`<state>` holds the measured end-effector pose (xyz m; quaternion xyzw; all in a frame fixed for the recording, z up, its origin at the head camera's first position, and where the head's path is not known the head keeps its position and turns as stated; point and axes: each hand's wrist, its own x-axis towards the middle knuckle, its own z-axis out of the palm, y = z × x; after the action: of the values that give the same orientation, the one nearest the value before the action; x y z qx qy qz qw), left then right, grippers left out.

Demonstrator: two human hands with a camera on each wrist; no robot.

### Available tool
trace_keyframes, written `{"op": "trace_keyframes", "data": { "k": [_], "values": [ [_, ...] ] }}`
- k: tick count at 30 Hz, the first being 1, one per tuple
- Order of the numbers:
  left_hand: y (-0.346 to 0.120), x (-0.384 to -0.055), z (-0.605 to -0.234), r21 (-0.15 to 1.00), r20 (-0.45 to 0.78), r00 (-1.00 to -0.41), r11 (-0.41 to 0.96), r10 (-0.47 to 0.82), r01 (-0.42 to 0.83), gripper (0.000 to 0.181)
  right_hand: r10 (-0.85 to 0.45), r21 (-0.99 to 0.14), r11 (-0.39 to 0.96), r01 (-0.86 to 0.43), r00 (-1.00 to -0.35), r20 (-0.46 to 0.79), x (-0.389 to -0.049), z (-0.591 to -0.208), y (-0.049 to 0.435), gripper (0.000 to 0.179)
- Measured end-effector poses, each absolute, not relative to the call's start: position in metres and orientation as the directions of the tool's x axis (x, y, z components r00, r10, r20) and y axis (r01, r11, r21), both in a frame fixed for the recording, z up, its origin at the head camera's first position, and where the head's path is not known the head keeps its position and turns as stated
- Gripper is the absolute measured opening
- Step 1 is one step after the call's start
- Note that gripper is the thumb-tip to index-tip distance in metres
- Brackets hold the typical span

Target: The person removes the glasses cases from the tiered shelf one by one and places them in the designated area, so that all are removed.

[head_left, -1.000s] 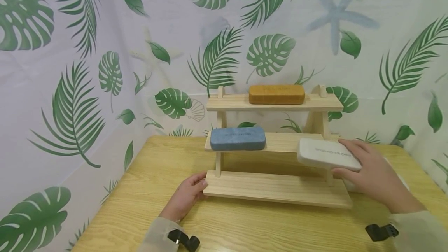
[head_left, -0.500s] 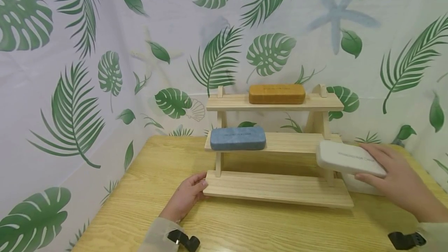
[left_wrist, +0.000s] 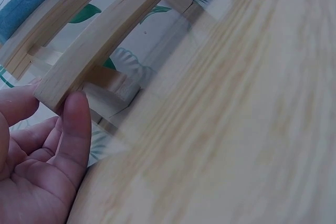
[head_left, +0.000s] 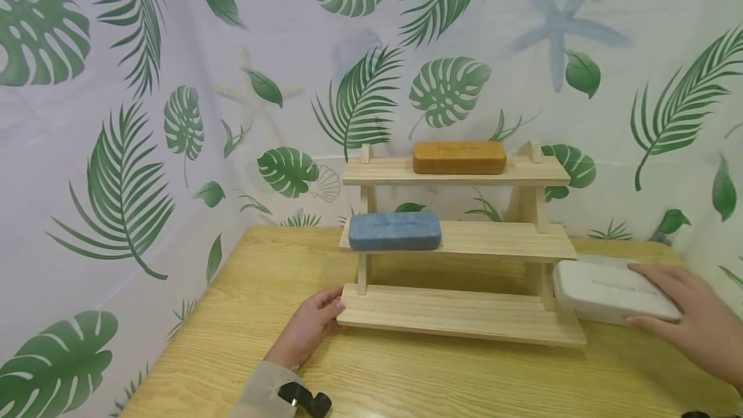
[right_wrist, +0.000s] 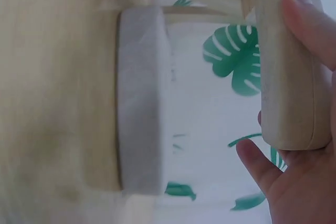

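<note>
Cases plainly seen from the head number three: one orange case (head_left: 458,158) on the top shelf, one blue case (head_left: 395,232) at the left of the middle shelf, and one white case (head_left: 609,292) in the right hand (head_left: 696,324). Half a second ago the white case overlapped the middle shelf's right end; now it is lower and beyond it, beside the lower right part of the three-shelved wooden rack (head_left: 453,315). The right sleeve has left this view, while the left hand (head_left: 310,324) and the other two cases have stayed put. From the left wrist, the left grip is nearly closed, pinching the bottom shelf's end corner between thumb and fingers, over the table (left_wrist: 236,108); the head view hides much of that. From the right wrist, the right grip is spread to the white case's width, thumb and fingers holding it. That view also shows a second pale case (right_wrist: 140,98) on the table, apart from the held one; from the head only slivers show behind it.
</note>
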<state>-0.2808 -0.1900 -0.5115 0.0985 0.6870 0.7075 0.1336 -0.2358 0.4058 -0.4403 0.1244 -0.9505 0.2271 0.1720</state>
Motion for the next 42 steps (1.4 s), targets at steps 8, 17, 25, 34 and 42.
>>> {"op": "trace_keyframes", "data": {
  "k": [8, 17, 25, 34, 42],
  "values": [
    [-0.188, -0.28, -0.512, 0.998, -0.05, -0.943, -0.029, 0.33, -0.063, 0.061, -0.076, -0.378, 0.906, -0.192, -0.95, 0.302, -0.224, -0.463, 0.429, 0.1],
    [-0.187, -0.28, -0.509, 0.998, -0.047, -0.944, -0.024, 0.325, -0.057, 0.06, -0.04, -0.337, 0.932, -0.137, -0.959, 0.28, -0.221, -0.489, 0.462, 0.109],
    [-0.188, -0.28, -0.51, 0.997, -0.058, -0.944, -0.024, 0.324, -0.069, 0.06, -0.126, -0.384, 0.903, -0.194, -0.973, 0.196, -0.222, -0.502, 0.472, 0.099],
    [-0.189, -0.28, -0.512, 0.998, -0.049, -0.94, -0.031, 0.339, -0.063, 0.062, -0.136, -0.4, 0.895, -0.195, -0.976, 0.17, -0.229, -0.508, 0.466, 0.097],
    [-0.19, -0.279, -0.51, 0.997, -0.054, -0.939, -0.027, 0.341, -0.068, 0.061, -0.208, -0.367, 0.902, -0.226, -0.974, 0.09, -0.241, -0.497, 0.461, 0.093]
  ]
}}
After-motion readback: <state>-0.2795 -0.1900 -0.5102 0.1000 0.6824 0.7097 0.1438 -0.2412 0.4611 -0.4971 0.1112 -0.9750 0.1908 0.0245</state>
